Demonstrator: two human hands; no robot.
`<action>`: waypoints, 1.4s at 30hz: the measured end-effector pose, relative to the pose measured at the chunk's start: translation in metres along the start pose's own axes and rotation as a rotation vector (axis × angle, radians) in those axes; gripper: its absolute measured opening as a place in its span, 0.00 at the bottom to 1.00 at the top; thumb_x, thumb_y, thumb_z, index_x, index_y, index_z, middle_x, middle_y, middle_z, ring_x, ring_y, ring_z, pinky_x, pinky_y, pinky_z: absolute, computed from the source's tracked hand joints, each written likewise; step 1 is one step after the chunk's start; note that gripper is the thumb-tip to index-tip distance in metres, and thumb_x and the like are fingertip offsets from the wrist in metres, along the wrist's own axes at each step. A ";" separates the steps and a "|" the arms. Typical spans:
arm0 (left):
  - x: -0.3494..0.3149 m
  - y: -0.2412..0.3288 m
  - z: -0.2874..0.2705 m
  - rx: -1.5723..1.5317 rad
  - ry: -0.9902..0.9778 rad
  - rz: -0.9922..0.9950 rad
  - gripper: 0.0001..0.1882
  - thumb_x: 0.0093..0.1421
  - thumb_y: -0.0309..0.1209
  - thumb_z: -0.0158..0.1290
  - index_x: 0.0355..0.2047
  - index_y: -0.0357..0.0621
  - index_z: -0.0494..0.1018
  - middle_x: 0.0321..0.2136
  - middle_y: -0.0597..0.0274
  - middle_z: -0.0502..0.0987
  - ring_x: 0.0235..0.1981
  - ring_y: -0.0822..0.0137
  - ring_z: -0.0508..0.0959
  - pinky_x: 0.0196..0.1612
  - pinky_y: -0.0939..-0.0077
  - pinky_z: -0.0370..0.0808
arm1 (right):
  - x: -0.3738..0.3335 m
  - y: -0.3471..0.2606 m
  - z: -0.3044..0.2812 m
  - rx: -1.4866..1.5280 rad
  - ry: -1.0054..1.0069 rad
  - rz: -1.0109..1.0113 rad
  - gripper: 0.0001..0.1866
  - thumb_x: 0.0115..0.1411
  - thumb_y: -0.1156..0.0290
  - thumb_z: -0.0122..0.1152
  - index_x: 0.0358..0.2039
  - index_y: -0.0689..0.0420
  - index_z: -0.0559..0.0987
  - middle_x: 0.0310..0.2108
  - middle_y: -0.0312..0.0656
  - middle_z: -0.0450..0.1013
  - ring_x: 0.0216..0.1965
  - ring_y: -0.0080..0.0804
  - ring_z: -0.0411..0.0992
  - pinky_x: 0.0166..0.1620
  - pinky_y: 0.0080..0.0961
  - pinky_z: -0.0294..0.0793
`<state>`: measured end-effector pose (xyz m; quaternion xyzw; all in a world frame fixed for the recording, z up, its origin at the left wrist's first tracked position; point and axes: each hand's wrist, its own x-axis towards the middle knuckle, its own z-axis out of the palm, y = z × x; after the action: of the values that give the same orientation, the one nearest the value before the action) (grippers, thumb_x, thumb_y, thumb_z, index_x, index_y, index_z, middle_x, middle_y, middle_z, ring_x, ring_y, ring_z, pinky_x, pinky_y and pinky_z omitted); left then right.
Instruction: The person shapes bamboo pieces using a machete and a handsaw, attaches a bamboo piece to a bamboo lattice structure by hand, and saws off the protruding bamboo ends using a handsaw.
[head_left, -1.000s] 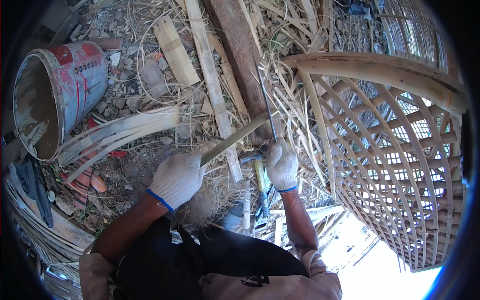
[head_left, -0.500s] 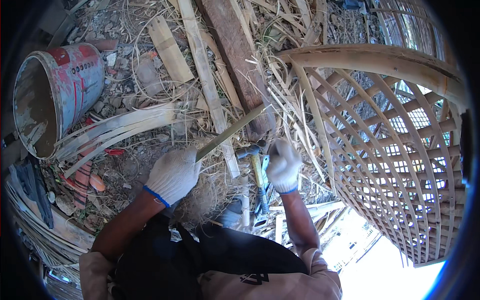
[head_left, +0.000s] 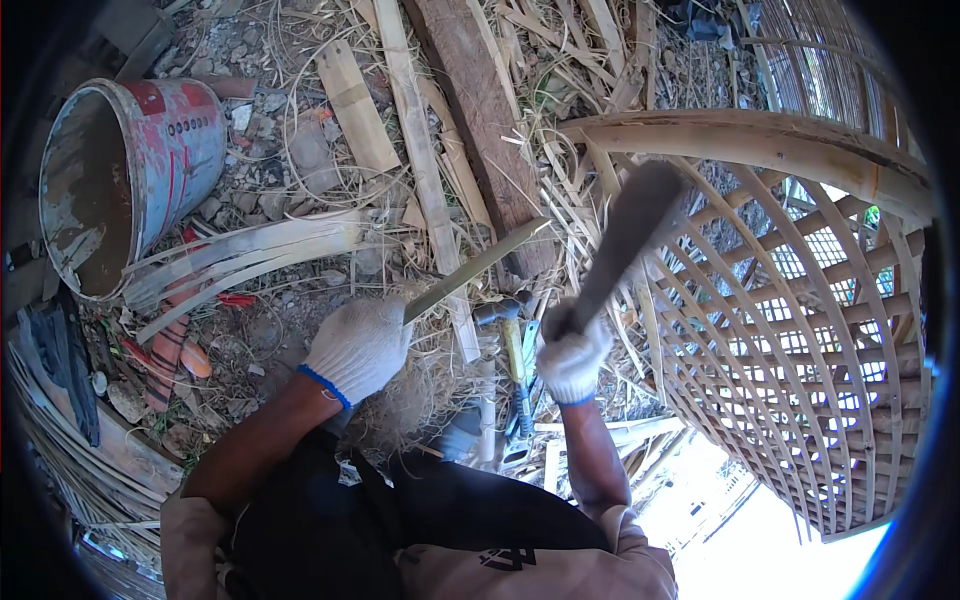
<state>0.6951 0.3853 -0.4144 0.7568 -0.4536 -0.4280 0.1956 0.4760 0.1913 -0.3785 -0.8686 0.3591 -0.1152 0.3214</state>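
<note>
My left hand (head_left: 358, 350), in a white knit glove with a blue cuff, is closed around a greenish bamboo strip (head_left: 470, 272). The strip slants up to the right, its far end over the near end of a thick brown wooden beam (head_left: 478, 130). Gripped in my gloved right hand (head_left: 574, 358) is a dark, broad-bladed machete (head_left: 632, 232). Its blade points up and right, apart from the strip and slightly blurred. Between my hands, on the ground, lies a hammer (head_left: 514, 345) with a yellow and dark handle.
A woven bamboo lattice (head_left: 790, 350) with a thick curved rim fills the right side. A paint-stained bucket (head_left: 180, 160) lies tipped at the left. Split bamboo (head_left: 270, 250), a flat bamboo piece (head_left: 358, 110) and shavings litter the rubble ground. Bundled strips (head_left: 95, 455) lie at lower left.
The machete blade, not discernible before, now shows raised up and right of my right hand. The left hand keeps its hold on the strip. The whole view has shifted slightly.
</note>
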 end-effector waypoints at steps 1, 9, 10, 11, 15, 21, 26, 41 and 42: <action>-0.001 0.001 0.002 -0.003 0.003 0.010 0.12 0.66 0.36 0.54 0.34 0.38 0.74 0.22 0.42 0.78 0.28 0.40 0.81 0.33 0.47 0.79 | 0.007 0.013 0.017 -0.100 -0.015 0.095 0.17 0.72 0.60 0.44 0.39 0.59 0.76 0.19 0.49 0.72 0.20 0.50 0.74 0.29 0.45 0.74; 0.003 -0.008 0.010 0.040 0.011 0.019 0.13 0.66 0.37 0.53 0.32 0.38 0.75 0.21 0.43 0.78 0.26 0.40 0.81 0.31 0.47 0.79 | 0.009 0.011 0.012 -0.181 -0.223 0.140 0.20 0.76 0.57 0.44 0.37 0.61 0.76 0.23 0.54 0.72 0.27 0.57 0.76 0.33 0.45 0.74; 0.006 -0.008 0.009 0.044 0.018 0.014 0.13 0.66 0.37 0.53 0.32 0.38 0.75 0.21 0.43 0.78 0.26 0.40 0.81 0.31 0.47 0.79 | 0.014 -0.002 0.008 -0.156 -0.213 0.197 0.20 0.76 0.57 0.43 0.38 0.60 0.76 0.23 0.54 0.73 0.26 0.58 0.76 0.33 0.46 0.74; 0.006 -0.005 0.006 0.054 0.003 0.005 0.13 0.65 0.37 0.53 0.30 0.39 0.76 0.22 0.43 0.79 0.26 0.41 0.82 0.31 0.48 0.80 | 0.010 -0.016 0.004 -0.078 -0.142 0.270 0.21 0.76 0.58 0.40 0.35 0.60 0.76 0.21 0.50 0.71 0.23 0.51 0.75 0.30 0.41 0.73; 0.004 -0.004 0.000 0.018 0.021 0.050 0.14 0.64 0.36 0.53 0.28 0.38 0.76 0.22 0.43 0.80 0.26 0.42 0.83 0.31 0.48 0.80 | -0.005 -0.012 -0.007 -0.054 0.026 -0.038 0.22 0.73 0.54 0.41 0.32 0.57 0.75 0.16 0.43 0.67 0.17 0.39 0.72 0.25 0.35 0.71; 0.004 -0.002 0.000 0.025 0.020 0.056 0.14 0.65 0.36 0.52 0.28 0.38 0.77 0.22 0.43 0.80 0.25 0.43 0.82 0.31 0.49 0.80 | -0.019 0.051 0.010 -0.417 -0.143 -0.071 0.12 0.70 0.61 0.55 0.43 0.57 0.75 0.21 0.53 0.73 0.25 0.59 0.75 0.33 0.50 0.75; 0.006 -0.004 0.005 0.080 0.019 0.064 0.14 0.65 0.36 0.52 0.28 0.38 0.77 0.22 0.44 0.80 0.25 0.44 0.83 0.31 0.50 0.80 | -0.007 0.023 0.004 -0.076 -0.237 0.280 0.22 0.75 0.53 0.45 0.36 0.59 0.75 0.22 0.51 0.73 0.26 0.53 0.76 0.33 0.46 0.73; 0.004 0.001 0.009 0.110 0.061 0.043 0.11 0.64 0.35 0.53 0.29 0.40 0.76 0.20 0.48 0.79 0.24 0.45 0.82 0.30 0.52 0.80 | -0.013 0.024 0.003 -0.039 -0.192 0.251 0.24 0.75 0.53 0.44 0.34 0.61 0.75 0.21 0.52 0.69 0.25 0.54 0.71 0.31 0.47 0.68; 0.005 0.001 0.009 0.128 0.062 0.051 0.11 0.63 0.35 0.54 0.30 0.40 0.76 0.20 0.48 0.79 0.25 0.46 0.83 0.30 0.52 0.80 | -0.009 0.017 0.000 -0.037 -0.152 0.295 0.27 0.76 0.51 0.42 0.31 0.61 0.75 0.21 0.51 0.68 0.24 0.53 0.70 0.31 0.45 0.67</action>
<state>0.6884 0.3810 -0.4207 0.7688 -0.4931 -0.3694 0.1714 0.4600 0.1886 -0.3886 -0.8184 0.4593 0.0059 0.3452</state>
